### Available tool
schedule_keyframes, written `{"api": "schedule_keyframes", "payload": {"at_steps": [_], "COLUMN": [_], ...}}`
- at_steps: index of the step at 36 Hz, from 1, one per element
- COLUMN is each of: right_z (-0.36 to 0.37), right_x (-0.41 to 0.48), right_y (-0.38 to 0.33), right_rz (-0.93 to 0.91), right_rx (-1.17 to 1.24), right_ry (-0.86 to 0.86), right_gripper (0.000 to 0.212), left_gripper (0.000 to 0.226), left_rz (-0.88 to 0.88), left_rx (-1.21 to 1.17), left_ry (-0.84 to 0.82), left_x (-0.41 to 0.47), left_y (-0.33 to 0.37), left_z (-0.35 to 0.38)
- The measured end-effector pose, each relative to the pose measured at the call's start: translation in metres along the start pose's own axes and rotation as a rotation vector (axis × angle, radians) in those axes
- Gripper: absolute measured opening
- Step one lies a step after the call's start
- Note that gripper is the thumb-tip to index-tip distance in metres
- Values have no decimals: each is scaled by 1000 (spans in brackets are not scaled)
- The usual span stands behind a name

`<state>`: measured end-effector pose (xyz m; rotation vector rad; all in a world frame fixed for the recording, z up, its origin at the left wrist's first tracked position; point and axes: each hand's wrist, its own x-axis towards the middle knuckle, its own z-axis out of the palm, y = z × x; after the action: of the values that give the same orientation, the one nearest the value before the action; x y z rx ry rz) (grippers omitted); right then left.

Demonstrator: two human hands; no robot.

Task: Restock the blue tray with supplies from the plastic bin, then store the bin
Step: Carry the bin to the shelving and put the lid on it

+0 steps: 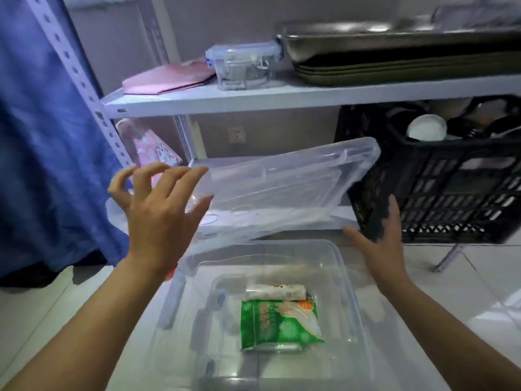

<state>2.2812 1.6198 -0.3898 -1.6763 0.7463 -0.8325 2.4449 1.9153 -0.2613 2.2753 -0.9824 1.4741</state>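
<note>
A clear plastic bin (346,277) stands on the floor between my forearms. Inside it lie a green packet (279,324) and a white rolled item (275,292). Its clear lid (284,187) is tilted on the lower shelf, with its right edge against a black crate. My left hand (160,210) is spread at the lid's left edge, fingertips just at it, holding nothing. My right hand (380,238) is spread at the lid's lower right corner, thumb under the corner and fingers along the crate. No blue tray is in view.
A black plastic crate (451,198) of dishes fills the lower shelf's right side. The upper shelf (253,98) carries a pink folder (166,77), a small clip-lid box (242,66) and stacked metal trays (394,52). A blue curtain (42,136) hangs at left.
</note>
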Motion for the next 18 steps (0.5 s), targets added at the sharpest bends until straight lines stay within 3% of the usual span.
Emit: {"api": "schedule_keyframes", "payload": {"at_steps": [5, 9, 15, 18], "right_z": [-1, -5, -9, 0], "right_x": [19, -7, -33, -30], "right_y": [-30, -25, 10, 31], "right_rz": [-126, -143, 204, 329], "right_rx": [109, -29, -227, -272], "right_ry": [-136, -61, -145, -166], "right_gripper": [65, 20, 14, 11], "left_gripper": [35, 40, 38, 35], "left_rz": [-65, -173, -300, -353], "left_rx": [-25, -114, -217, -251], "left_ry": [46, -231, -604, -673], "left_x": [25, 14, -40, -69], "left_y": [-23, -43, -55, -43], "left_z": [-19, -4, 62, 101]}}
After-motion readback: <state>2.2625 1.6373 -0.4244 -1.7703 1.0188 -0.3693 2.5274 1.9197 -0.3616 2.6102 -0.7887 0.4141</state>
